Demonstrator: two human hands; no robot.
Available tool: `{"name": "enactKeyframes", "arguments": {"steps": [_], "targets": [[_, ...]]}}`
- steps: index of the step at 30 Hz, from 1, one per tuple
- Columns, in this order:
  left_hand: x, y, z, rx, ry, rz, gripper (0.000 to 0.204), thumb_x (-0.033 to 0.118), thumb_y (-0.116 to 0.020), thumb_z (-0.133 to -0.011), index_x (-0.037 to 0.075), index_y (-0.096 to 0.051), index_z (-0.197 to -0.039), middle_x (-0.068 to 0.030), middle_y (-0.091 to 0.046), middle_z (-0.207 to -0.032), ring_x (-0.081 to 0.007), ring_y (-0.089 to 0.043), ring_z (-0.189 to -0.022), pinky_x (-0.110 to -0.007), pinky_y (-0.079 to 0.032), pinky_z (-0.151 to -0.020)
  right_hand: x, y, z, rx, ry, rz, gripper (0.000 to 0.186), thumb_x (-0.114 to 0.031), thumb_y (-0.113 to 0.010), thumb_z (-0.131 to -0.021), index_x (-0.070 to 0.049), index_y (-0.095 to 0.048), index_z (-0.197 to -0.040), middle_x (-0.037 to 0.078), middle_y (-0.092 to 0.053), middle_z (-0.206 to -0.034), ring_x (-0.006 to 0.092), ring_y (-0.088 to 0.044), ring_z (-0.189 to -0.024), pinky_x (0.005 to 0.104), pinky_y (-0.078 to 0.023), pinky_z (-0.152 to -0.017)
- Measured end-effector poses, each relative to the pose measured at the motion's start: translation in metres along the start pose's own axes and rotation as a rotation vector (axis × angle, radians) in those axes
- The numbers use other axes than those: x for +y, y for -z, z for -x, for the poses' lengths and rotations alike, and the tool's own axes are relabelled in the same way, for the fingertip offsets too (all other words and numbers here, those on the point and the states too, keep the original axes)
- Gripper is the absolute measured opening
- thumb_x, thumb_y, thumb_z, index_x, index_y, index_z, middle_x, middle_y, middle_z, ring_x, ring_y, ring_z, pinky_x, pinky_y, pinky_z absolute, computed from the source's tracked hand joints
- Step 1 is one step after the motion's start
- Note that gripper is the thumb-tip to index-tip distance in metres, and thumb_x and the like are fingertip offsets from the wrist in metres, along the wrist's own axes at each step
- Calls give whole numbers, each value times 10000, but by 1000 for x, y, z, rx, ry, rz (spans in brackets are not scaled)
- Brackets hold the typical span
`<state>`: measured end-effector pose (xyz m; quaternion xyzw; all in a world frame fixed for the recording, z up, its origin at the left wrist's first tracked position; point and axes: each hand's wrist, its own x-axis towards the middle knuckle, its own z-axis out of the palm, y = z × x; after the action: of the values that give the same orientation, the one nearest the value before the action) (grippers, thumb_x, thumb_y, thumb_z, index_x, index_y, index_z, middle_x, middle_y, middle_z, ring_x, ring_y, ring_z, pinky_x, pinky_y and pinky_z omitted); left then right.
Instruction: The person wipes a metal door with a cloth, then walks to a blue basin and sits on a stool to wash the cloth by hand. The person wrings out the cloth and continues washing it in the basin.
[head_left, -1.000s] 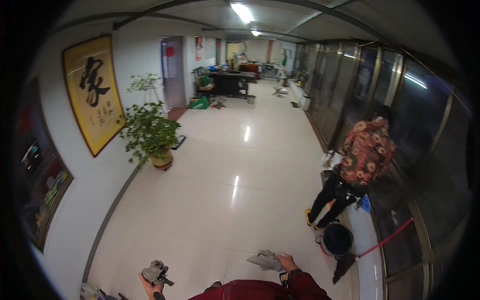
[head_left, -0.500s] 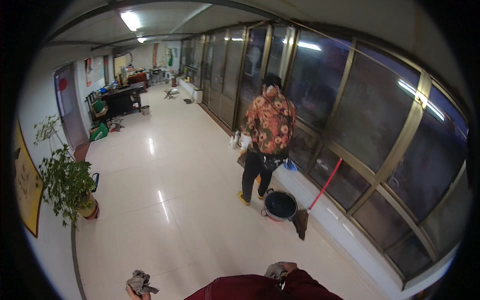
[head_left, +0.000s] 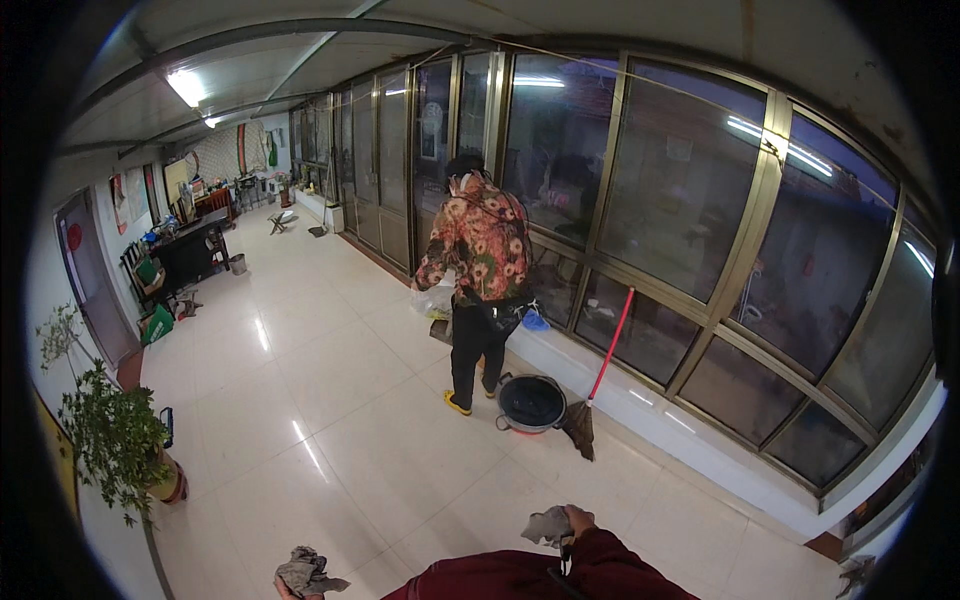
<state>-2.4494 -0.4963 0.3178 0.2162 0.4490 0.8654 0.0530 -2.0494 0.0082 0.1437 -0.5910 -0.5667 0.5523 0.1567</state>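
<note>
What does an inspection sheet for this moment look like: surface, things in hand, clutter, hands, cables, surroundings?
Surface: glossy pale tiled floor, with light reflections.
Things in hand: grey rag in the left hand; second grey rag in the right hand.
Clutter: dark round basin on the floor, red-handled broom leaning at the window ledge.
Hands: both low at the picture's edge, each closed on its rag.
Cables: nothing seen.
Surroundings: another person in a flowered top by the glazed wall; potted plant at left; dark desk farther back.
</note>
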Motion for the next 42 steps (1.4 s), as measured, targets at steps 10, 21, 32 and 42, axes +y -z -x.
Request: {"name": "enactKeyframes", "arguments": {"steps": [10, 21, 32, 42], "targets": [[-17, 20, 27, 22, 47, 9, 429, 234, -697, -886, -79, -523, -1122, -190, -632, -1081, -337, -598, -1084, -511, -464, -1004, 19, 36, -13, -232, 126, 106, 626, -299, -763, -749, -66, -578, -1300, 142, -632, -1242, 290, -610, -1134, 402, -466, -971], [-18, 1, 22, -89, 93, 11, 376, 88, -610, -850, -51, -515, -1186, -223, -705, -883, -336, -601, -1090, -529, -412, -1050, -231, 65, -12, -284, 255, -1104, 375, -293, -668, -909, -111, -622, -1234, 27, -670, -1175, 208, -642, -1056, 383, -518, -889], [-40, 27, 28, 464, 329, 7, 258, 164, -555, -921, 54, -579, -1153, -97, -657, -1085, -252, -616, -1029, -455, -518, -905, -209, 51, -10, -189, 362, -1477, 379, -339, -564, -968, -99, -573, -1261, 94, -623, -1228, 291, -619, -1092, 499, -538, -910], [14, -30, -15, 341, 291, 920, 466, 345, -485, -1016, 49, -490, -1377, -154, -504, -1438, -351, -479, -1313, -542, -335, -1129, -213, 11, -38, -410, 175, -968, 368, -279, -532, -983, -82, -548, -1293, 91, -609, -1207, 254, -576, -1066, 462, -508, -938]]}}
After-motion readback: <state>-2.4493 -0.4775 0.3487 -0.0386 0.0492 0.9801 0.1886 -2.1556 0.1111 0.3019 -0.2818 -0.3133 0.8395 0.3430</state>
